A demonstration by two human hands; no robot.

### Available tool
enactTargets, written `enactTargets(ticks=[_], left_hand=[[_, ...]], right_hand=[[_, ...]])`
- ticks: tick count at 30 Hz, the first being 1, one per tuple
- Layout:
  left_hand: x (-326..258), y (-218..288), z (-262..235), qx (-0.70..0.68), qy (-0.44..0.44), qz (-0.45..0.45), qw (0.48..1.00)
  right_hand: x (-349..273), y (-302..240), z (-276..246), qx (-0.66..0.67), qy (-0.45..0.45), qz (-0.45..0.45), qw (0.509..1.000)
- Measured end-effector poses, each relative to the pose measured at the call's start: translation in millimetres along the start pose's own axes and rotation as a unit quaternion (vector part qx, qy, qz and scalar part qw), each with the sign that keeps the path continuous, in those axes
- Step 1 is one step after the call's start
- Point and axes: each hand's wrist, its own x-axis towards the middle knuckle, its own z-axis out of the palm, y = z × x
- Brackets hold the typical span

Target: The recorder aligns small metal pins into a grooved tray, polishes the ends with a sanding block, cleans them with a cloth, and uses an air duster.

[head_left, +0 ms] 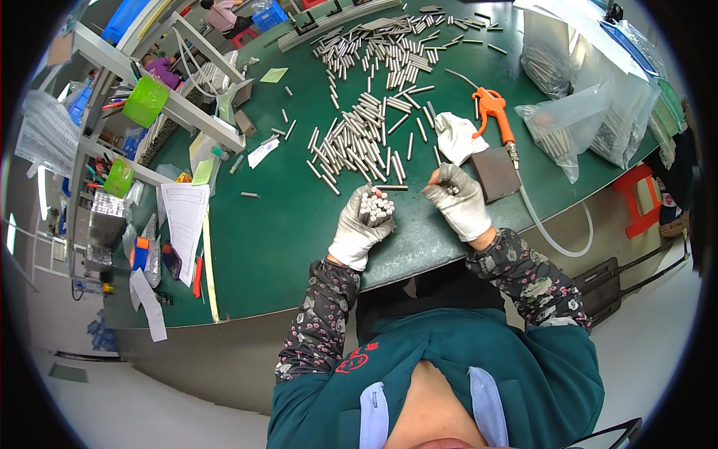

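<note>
My left hand [353, 236], in a white glove, is wrapped round a bundle of short metal pins [376, 209], their round ends facing up. To the right, my gloved right hand [465, 206] is closed above the front of the table, with bare fingertips curled in. Small shiny pin ends [452, 190] show among its fingers; most of what it holds is hidden. Just beyond my hands lies a loose pile of metal pins [359, 138], and one dark pin [392, 187] rests between the hands. A second pile [396, 56] spreads farther back on the green table [262, 232].
An orange air gun [492, 112] with a clear hose, a white cloth [458, 137] and a brown block [495, 173] sit right of my right hand. Bags of pins [557, 131] stand beyond. Left are paper sheets [185, 228], a red pen [198, 277] and a shelf rack [172, 97].
</note>
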Motion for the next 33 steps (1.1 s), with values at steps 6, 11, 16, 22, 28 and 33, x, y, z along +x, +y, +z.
enactTargets(ticks=[6,11,16,22,28,33], left_hand=[[0.3,6.2,5.5,0.004,0.007,-0.003,1.000],[-0.3,8.8,9.9,0.011,0.027,0.003,1.000],[1.2,12.4,19.3,-0.016,0.050,-0.002,0.999],[1.2,14.9,17.6,0.019,0.055,0.003,0.998],[1.6,17.3,19.0,0.027,0.077,0.001,0.997],[1.0,19.2,19.0,0.034,0.087,-0.008,0.996]], right_hand=[[2.5,0.0,0.1,0.023,-0.054,0.044,0.997],[3.6,-14.5,-0.7,0.009,-0.095,0.199,0.975],[1.6,6.9,-1.0,0.060,-0.011,0.099,0.993],[-8.3,-8.5,-1.0,-0.003,0.008,0.029,1.000],[-8.1,-4.9,0.2,-0.001,-0.050,0.064,0.997],[-9.7,-6.6,4.5,0.006,-0.062,0.126,0.990]])
